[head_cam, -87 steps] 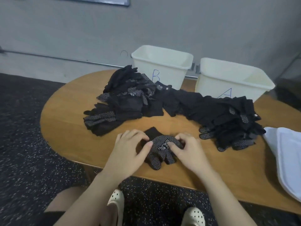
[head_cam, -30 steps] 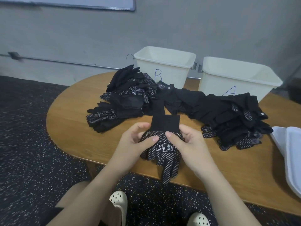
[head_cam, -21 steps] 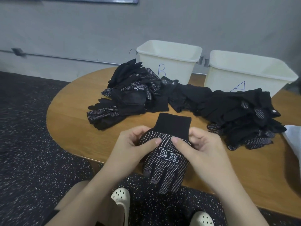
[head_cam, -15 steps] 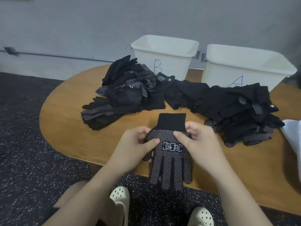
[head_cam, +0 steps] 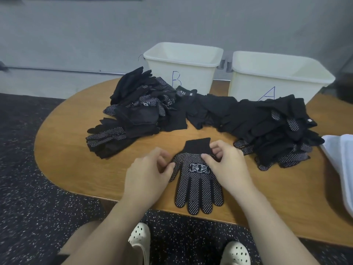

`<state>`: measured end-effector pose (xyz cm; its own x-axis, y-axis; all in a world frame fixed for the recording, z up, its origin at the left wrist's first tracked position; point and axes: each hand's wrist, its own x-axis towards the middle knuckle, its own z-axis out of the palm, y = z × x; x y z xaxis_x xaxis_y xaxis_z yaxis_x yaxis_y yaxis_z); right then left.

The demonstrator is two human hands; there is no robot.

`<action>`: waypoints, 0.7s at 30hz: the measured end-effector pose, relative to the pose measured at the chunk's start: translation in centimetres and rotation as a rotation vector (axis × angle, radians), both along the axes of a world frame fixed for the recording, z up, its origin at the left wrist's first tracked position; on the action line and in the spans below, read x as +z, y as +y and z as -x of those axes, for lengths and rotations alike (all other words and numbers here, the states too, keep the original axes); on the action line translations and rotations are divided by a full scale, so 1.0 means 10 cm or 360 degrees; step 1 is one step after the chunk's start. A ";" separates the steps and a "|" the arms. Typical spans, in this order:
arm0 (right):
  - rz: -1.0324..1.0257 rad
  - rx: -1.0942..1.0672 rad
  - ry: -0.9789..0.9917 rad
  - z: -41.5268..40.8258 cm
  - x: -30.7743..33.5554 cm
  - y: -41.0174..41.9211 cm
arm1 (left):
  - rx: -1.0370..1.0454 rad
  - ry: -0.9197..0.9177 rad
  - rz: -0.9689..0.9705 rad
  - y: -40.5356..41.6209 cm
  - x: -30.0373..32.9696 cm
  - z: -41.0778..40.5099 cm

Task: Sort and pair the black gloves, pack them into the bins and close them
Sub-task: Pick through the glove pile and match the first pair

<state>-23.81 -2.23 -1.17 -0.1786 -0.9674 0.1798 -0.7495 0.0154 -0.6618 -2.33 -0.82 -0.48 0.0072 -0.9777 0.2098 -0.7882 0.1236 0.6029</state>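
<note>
Dotted black glove (head_cam: 197, 180) lies flat on wooden table (head_cam: 63, 150) at the near edge, dotted palm side up, white logo patch showing. Long axis runs away from the person: cuff at the far end, fingers pointing back toward the body, fingertips just over the table edge. Whether a second glove lies under it cannot be told.

Right hand (head_cam: 227, 165) sits on the glove's right side at the cuff/palm line, thumb and forefinger curled and pinching the fabric near the cuff. Left hand (head_cam: 147, 175) is at the glove's thumb side, fingers loosely curled, fingertips touching the edge; a real pinch can't be confirmed, it looks more like a touch.

Both hands flank the glove, so it's centred between them; right hand is the one actually on it and nearer the cuff.

Unsorted gloves: left pile (head_cam: 133, 115) and right pile (head_cam: 275, 131) joined in one arc across the middle of the table, beyond the flat glove. Bin B (head_cam: 181, 64) behind the left pile, bin A (head_cam: 277, 77) behind the right pile, both open, insides look bare as far as visible. White lid (head_cam: 342, 165) at the right table edge, partly cut off.

Judgement: early stage, glove being squared up for pairing; next move likely a reach forward over the cuff to either pile for a mate, and both piles sit about equally far
</note>
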 end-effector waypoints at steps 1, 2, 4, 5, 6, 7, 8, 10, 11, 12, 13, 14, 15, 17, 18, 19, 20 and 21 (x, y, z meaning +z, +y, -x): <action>0.0036 -0.0004 0.0026 0.00 0.01 0.01 | -0.0029 -0.0020 0.0074 0.01 -0.01 0.01; 0.0087 0.0008 0.0045 0.00 0.02 0.03 | -0.0084 -0.0018 0.0156 0.02 -0.02 0.02; 0.0193 0.0057 0.0082 0.00 0.05 0.08 | -0.0253 -0.0072 0.0291 0.04 -0.02 0.06; 0.0242 0.0107 0.0115 0.00 0.06 0.10 | -0.0353 -0.0136 0.0321 0.05 -0.02 0.08; 0.0275 0.0178 0.0157 0.00 0.07 0.13 | -0.0452 -0.0200 0.0312 0.06 -0.02 0.10; 0.0278 0.0264 0.0194 0.01 0.06 0.15 | -0.0545 -0.0266 0.0273 0.06 -0.03 0.12; 0.0236 0.0354 0.0222 0.01 0.06 0.18 | -0.0624 -0.0348 0.0219 0.07 -0.05 0.13; 0.0085 0.0505 0.0288 0.01 0.03 0.23 | -0.0719 -0.0548 0.0102 0.07 -0.11 0.15; 0.0014 0.0558 0.0340 0.02 0.01 0.24 | -0.0741 -0.0641 0.0058 0.06 -0.14 0.16; -0.0048 0.0596 0.0410 0.02 -0.01 0.25 | -0.0753 -0.0708 0.0027 0.06 -0.16 0.16; -0.0104 0.0623 0.0494 0.03 -0.03 0.25 | -0.0759 -0.0758 0.0003 0.05 -0.17 0.15; -0.0147 0.0641 0.0580 0.04 -0.04 0.25 | -0.0761 -0.0794 -0.0013 0.04 -0.17 0.15; -0.0183 0.0650 0.0657 0.05 -0.05 0.24 | -0.0763 -0.0823 -0.0019 0.03 -0.17 0.15; -0.0250 0.0664 0.0768 0.07 -0.06 0.22 | -0.0771 -0.0853 -0.0029 0.00 -0.17 0.13; -0.0280 0.0670 0.0803 0.08 -0.06 0.21 | -0.0771 -0.0861 -0.0041 -0.02 -0.16 0.12; -0.0304 0.0670 0.0825 0.09 -0.05 0.19 | -0.0770 -0.0866 -0.0059 -0.04 -0.16 0.10; -0.0323 0.0666 0.0839 0.09 -0.05 0.18 | -0.0770 -0.0870 -0.0079 -0.07 -0.15 0.09; -0.0338 0.0660 0.0848 0.09 -0.04 0.16 | -0.0772 -0.0875 -0.0099 -0.09 -0.14 0.08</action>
<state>-24.74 -0.61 -1.59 0.2718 -0.9605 -0.0596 -0.9426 -0.2533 -0.2177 -3.08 -1.73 -1.92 -0.5197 -0.8543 0.0026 -0.8440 0.5139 0.1533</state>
